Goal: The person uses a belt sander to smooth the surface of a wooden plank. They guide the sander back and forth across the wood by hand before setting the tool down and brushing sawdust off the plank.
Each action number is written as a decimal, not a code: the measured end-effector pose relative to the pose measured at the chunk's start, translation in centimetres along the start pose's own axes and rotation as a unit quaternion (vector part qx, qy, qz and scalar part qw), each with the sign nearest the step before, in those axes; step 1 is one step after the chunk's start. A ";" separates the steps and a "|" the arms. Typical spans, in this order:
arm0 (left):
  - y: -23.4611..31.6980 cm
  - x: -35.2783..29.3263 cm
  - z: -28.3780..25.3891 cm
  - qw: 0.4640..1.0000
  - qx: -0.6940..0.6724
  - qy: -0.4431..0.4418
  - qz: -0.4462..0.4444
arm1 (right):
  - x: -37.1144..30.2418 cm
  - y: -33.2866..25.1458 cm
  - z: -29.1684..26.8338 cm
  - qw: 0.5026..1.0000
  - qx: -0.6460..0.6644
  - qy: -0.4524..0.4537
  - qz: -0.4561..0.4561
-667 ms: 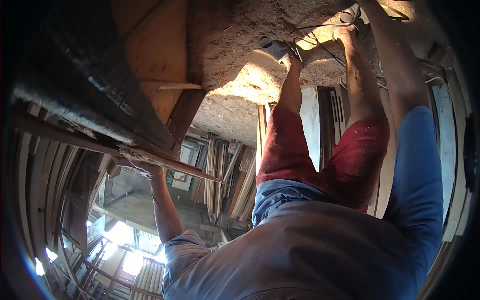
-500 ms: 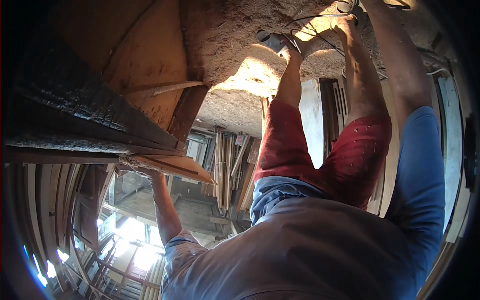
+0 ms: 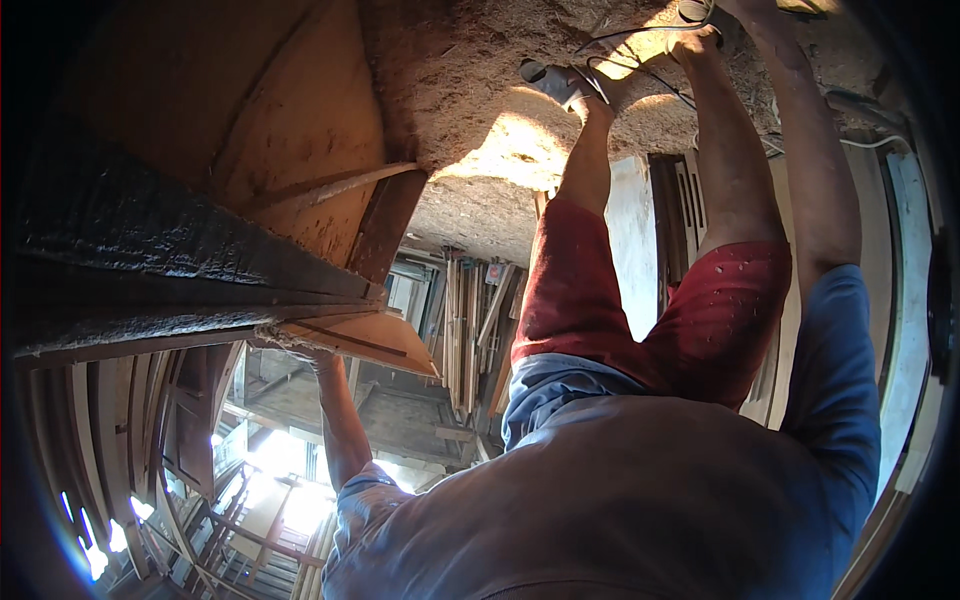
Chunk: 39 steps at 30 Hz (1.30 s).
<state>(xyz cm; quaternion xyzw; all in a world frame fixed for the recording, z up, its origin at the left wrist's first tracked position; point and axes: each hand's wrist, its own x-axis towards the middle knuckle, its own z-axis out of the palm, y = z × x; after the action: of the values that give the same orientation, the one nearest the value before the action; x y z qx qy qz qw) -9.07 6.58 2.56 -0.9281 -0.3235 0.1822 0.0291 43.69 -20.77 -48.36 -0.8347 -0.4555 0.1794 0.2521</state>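
Grey-blue cloth makes up the shirt, which fills the lower middle of the view. Across the top runs the floor, brown and strewn with shavings, with a bright patch of sunlight near the feet. Upper left, an orange-brown panel stands beside the floor; below it a dark, rough beam slants in from the left edge, narrowing toward the middle. Red shorts, flecked with pale bits, cover both thighs. Curved by the lens, dark slats crowd the left side, and pale planks stand along the right. One whitish plank shows between the legs, and thin strips lean together farther back.

Just below the beam's narrow end sits the tan board, one corner pointing toward the body. At its left end, under the edge, is the left hand — in contact with the wood, as far as the view shows, but its fingers are too hidden to tell how they are set. The right forearm stretches up to the top edge — its hand lies outside the view, so I cannot tell its state. Smallest of all are a grey shoe and a thin black cord beside it.
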 end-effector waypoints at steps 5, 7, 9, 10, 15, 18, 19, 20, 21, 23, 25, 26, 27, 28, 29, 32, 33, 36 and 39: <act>0.7 -0.5 1.4 0.999 -0.001 0.043 -0.002 | -8.3 -1.4 -2.0 0.995 -0.043 -0.060 0.069; 1.5 0.3 2.4 0.996 -0.023 0.076 -0.047 | -10.3 -5.5 -7.1 0.920 -0.030 -0.334 0.202; 2.5 1.5 2.7 0.979 -0.081 0.103 -0.158 | -17.1 -3.4 -7.5 0.896 0.067 -0.397 0.185; 3.1 1.3 2.6 0.955 -0.121 0.114 -0.245 | -17.8 -5.0 -9.5 0.884 0.038 -0.427 0.187; 3.1 0.2 4.2 0.936 -0.126 0.194 -0.265 | -19.1 -11.3 -17.1 0.837 0.035 -0.475 0.268; 3.8 1.0 3.8 0.940 -0.085 0.195 -0.268 | -21.6 -16.0 -19.6 0.880 0.025 -0.412 0.235; 3.8 0.8 4.4 0.933 -0.077 0.189 -0.296 | -21.9 -18.4 -20.6 0.895 -0.003 -0.398 0.202; 4.2 0.9 4.6 0.933 -0.079 0.194 -0.293 | -22.1 -20.4 -21.5 0.897 -0.037 -0.409 0.167; 4.2 0.9 4.5 0.931 -0.083 0.207 -0.290 | -22.4 -22.4 -22.6 0.899 -0.077 -0.410 0.131; 3.4 0.3 4.5 0.933 -0.093 0.192 -0.289 | -23.6 -25.5 -23.5 0.936 -0.117 -0.326 0.067; 2.4 0.2 1.6 0.940 -0.174 0.090 -0.280 | -22.8 -29.2 -25.7 0.925 -0.034 -0.353 0.137; 2.8 0.2 -0.6 0.941 -0.144 0.053 -0.300 | -22.2 -31.4 -27.2 0.927 -0.006 -0.355 0.125; 3.0 0.3 -2.9 0.940 -0.116 0.016 -0.321 | -21.5 -33.7 -29.3 0.927 0.019 -0.357 0.112; 2.3 0.4 -6.0 0.927 -0.236 0.048 -0.287 | -21.6 -34.4 -29.7 0.930 0.038 -0.340 0.136; 1.7 0.4 -9.3 0.901 -0.353 0.078 -0.239 | -21.7 -34.7 -29.4 0.931 0.057 -0.321 0.161; 2.4 -2.8 -20.6 0.635 -0.756 0.155 0.017 | -21.4 -33.6 -27.5 0.957 -0.007 -0.265 0.113; 2.9 -5.2 -24.7 0.479 -0.854 0.161 0.123 | -21.4 -33.4 -27.3 0.969 -0.021 -0.234 0.080; 2.4 -12.5 -35.2 0.394 -0.754 0.210 0.482 | -21.6 -33.8 -29.1 0.951 0.004 -0.249 0.186; 2.5 -21.7 -43.4 0.232 -0.640 0.174 0.711 | -22.6 -34.6 -30.7 0.942 0.027 -0.231 0.244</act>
<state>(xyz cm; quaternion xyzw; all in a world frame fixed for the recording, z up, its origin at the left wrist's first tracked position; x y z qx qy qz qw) -7.81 -5.87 49.53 -0.4956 0.4733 -0.3057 -0.6610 25.03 -32.04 -1.74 -0.8488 -0.2790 0.4353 0.1107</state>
